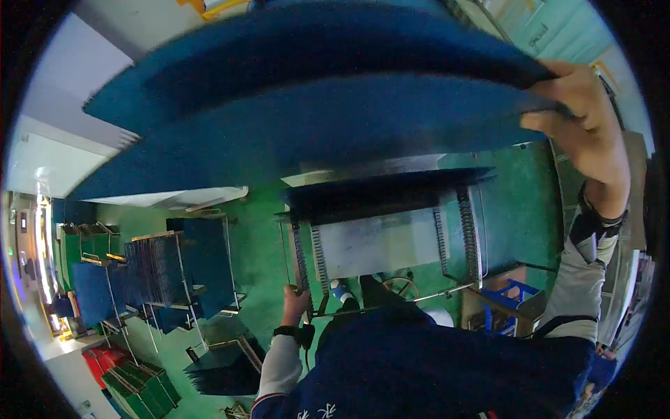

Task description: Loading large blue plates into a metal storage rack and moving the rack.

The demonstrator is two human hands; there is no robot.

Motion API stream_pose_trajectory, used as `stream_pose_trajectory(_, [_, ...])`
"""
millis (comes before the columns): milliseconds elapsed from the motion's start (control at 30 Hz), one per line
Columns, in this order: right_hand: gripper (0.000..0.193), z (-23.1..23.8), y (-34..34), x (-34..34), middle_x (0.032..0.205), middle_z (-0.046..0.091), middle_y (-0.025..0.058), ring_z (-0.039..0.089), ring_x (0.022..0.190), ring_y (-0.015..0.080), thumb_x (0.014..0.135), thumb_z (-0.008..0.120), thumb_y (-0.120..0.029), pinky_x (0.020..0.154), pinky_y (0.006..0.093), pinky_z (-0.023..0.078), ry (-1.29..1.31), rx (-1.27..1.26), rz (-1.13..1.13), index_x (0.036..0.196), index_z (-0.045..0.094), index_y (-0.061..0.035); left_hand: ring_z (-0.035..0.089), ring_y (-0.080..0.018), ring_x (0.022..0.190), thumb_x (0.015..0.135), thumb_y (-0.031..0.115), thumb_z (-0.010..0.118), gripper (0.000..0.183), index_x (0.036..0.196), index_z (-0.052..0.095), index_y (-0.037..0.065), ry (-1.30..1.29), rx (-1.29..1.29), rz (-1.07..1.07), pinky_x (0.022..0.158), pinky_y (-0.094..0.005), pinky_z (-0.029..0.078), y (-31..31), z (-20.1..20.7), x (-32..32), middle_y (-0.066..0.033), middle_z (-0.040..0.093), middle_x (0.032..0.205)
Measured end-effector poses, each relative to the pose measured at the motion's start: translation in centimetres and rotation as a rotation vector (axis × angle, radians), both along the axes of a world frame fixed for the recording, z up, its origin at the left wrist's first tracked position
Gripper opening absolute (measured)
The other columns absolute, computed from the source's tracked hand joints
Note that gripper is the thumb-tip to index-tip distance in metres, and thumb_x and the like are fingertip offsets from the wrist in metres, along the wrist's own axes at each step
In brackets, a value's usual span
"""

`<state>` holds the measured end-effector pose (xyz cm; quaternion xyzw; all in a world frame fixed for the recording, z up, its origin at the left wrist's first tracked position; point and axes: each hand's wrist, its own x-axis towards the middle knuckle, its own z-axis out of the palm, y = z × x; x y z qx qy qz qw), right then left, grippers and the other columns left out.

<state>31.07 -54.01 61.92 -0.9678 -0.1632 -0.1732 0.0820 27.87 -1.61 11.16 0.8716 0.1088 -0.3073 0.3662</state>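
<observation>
Raised high across the top of the view is a large dark blue panel (300, 133), flat and thin, its edges smeared by motion. Another blue sheet surface (335, 38) shows just behind it; whether the two are separate panels I cannot tell. My right hand (590, 122) is closed on their right-hand edge, thumb below and fingers above. Lower down, my left hand (296, 305) is wrapped round the left side of a wheeled slotted rack (473, 237). Several dark panels (384, 195) stand in the rack's far part, above its pale base (377, 244).
To the left stand more racks filled with upright blue panels (157, 269). Nearer, a low rack holds dark panels (223, 370), beside green panels (139, 391) and a red object (105, 359). A blue crate (513, 300) sits right of my rack, on the green floor (258, 237).
</observation>
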Motion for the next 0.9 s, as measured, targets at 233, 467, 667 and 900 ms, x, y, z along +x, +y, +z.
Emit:
stream_pose_trajectory(233, [0.043, 6.5, 4.5, -8.7, 0.116, 0.055, 0.0124, 0.054, 0.104, 0.025, 0.071, 0.07, 0.004, 0.092, 0.0369, 0.04, -0.012, 0.473, -0.308, 0.111, 0.057, -0.0021, 0.063, -0.0402, 0.084, 0.069, 0.033, 0.072, 0.06, 0.107, 0.043, -0.002, -0.059, 0.029, -0.094, 0.074, -0.0452, 0.051, 1.5, -4.6, 0.1, -0.0245, 0.062, 0.089])
stream_pose_trajectory(467, [0.046, 7.7, 10.1, -15.1, 0.108, 0.056, 0.009, 0.052, 0.105, 0.0231, 0.067, 0.073, 0.001, 0.093, 0.0354, 0.039, 0.047, 0.429, -0.31, 0.11, 0.058, -0.0032, 0.053, -0.0394, 0.11, 0.064, 0.04, 0.079, 0.084, 0.125, 0.04, -0.002, -0.182, 0.295, -0.246, 0.088, -0.046, 0.047, -0.9, 2.7, 1.3, -0.0278, 0.05, 0.121])
stream_pose_trajectory(667, [0.036, 1.4, 11.0, -17.2, 0.108, 0.058, 0.0103, 0.055, 0.098, 0.0288, 0.064, 0.078, -0.004, 0.087, 0.0399, 0.042, -0.022, 0.209, -0.056, 0.096, 0.061, -0.0036, 0.038, -0.0325, 0.127, 0.068, 0.04, 0.079, 0.094, 0.143, 0.028, 0.015, 0.091, -0.832, -0.171, 0.103, -0.0458, 0.034, 0.3, 13.2, 1.6, -0.0151, 0.039, 0.139])
stream_pose_trajectory(900, [0.02, -5.0, 15.5, -16.0, 0.078, 0.062, 0.0172, 0.06, 0.077, 0.0373, 0.068, 0.077, -0.016, 0.077, 0.0437, 0.047, 0.095, 0.337, -0.039, 0.074, 0.066, -0.0001, 0.036, -0.025, 0.129, 0.089, 0.051, 0.053, 0.065, 0.142, 0.032, 0.02, -0.005, -1.628, 0.119, 0.109, -0.0434, 0.024, 0.5, 16.4, 0.2, -0.0026, 0.04, 0.141])
